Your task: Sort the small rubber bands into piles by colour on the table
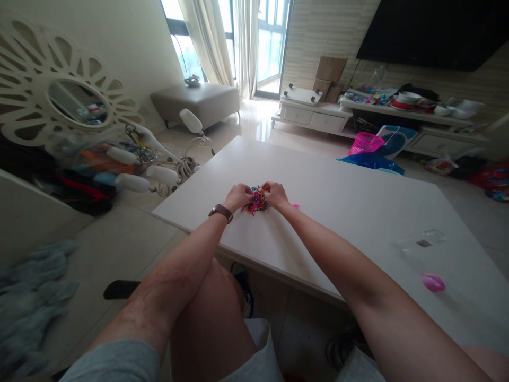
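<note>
A heap of small multicoloured pieces point(257, 202), which look like little rubber bands, lies on the white table point(318, 180). My left hand point(238, 197) is at the heap's left side, fingers curled in against the pieces, with a dark-banded watch on its wrist. On the right side my right hand point(275, 194) bends its fingers into the same heap, thumb and fingertips close together. Single pieces between the fingertips are too small to make out. Just beyond my right wrist lies a small pink piece point(296, 205).
A clear container point(433, 237) with a label and a pink rounded object point(433, 282) lie at the table's right. Close to the table's left edge stands a lamp with several white shades point(163, 174). A pink basket point(366, 142) and blue plastic item point(371, 161) are behind the far edge.
</note>
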`<action>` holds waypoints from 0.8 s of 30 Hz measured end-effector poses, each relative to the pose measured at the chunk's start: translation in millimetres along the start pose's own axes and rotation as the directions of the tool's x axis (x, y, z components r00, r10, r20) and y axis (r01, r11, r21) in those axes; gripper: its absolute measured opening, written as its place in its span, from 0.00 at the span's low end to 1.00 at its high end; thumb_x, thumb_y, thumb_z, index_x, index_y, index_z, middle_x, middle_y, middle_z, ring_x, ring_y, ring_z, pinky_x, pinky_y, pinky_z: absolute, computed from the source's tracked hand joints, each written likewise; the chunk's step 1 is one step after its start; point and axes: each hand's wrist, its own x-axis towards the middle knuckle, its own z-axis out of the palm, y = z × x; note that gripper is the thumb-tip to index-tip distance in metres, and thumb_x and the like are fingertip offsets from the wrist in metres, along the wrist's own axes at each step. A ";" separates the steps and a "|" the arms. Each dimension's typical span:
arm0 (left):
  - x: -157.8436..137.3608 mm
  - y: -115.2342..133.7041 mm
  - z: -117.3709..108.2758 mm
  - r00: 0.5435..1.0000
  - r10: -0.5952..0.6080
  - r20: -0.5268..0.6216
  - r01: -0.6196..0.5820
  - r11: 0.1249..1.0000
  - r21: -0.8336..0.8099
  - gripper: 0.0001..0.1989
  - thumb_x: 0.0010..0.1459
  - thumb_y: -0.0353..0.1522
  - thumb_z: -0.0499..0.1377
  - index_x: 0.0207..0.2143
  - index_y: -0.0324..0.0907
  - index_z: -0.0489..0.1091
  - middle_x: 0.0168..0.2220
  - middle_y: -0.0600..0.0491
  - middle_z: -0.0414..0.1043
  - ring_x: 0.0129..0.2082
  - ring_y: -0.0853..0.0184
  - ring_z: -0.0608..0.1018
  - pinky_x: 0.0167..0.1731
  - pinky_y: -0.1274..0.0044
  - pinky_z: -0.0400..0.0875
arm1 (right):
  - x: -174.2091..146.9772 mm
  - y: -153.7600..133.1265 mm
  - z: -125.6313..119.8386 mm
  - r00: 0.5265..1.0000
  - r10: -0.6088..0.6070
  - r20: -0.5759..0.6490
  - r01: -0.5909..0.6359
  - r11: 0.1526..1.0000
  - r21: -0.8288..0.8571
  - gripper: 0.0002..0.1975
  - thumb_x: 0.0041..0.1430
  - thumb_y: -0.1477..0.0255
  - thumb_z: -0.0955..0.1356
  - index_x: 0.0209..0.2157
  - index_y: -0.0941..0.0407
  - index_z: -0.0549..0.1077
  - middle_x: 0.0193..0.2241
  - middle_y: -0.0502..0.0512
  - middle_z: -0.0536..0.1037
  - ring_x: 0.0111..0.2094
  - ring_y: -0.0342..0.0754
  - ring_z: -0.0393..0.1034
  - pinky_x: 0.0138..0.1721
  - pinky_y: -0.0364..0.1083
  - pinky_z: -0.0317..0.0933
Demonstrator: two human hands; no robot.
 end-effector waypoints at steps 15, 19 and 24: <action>6.7 9.4 13.8 0.999 0.038 -0.001 -0.038 0.999 -0.013 0.10 0.55 0.31 0.62 0.36 0.39 0.84 0.37 0.44 0.82 0.36 0.62 0.79 0.38 0.76 0.70 | -4.5 14.3 7.4 1.000 -0.018 0.025 0.016 0.995 0.100 0.11 0.56 0.75 0.73 0.42 0.57 0.81 0.45 0.58 0.84 0.44 0.49 0.77 0.49 0.44 0.66; 6.5 8.8 11.0 0.999 0.040 0.007 -0.040 0.999 -0.013 0.11 0.58 0.31 0.61 0.37 0.38 0.84 0.36 0.44 0.83 0.35 0.63 0.79 0.37 0.76 0.69 | -5.5 18.9 25.2 1.000 -0.028 0.010 0.027 0.991 0.129 0.09 0.52 0.78 0.73 0.36 0.54 0.82 0.36 0.53 0.85 0.37 0.48 0.78 0.43 0.44 0.68; 5.5 4.8 6.2 0.999 0.037 -0.003 -0.038 0.998 -0.044 0.12 0.56 0.31 0.61 0.37 0.37 0.84 0.37 0.45 0.83 0.36 0.63 0.79 0.37 0.77 0.69 | -7.5 16.8 35.5 0.995 -0.012 -0.096 0.030 0.981 0.194 0.07 0.56 0.77 0.70 0.32 0.53 0.82 0.34 0.54 0.85 0.36 0.50 0.78 0.43 0.45 0.67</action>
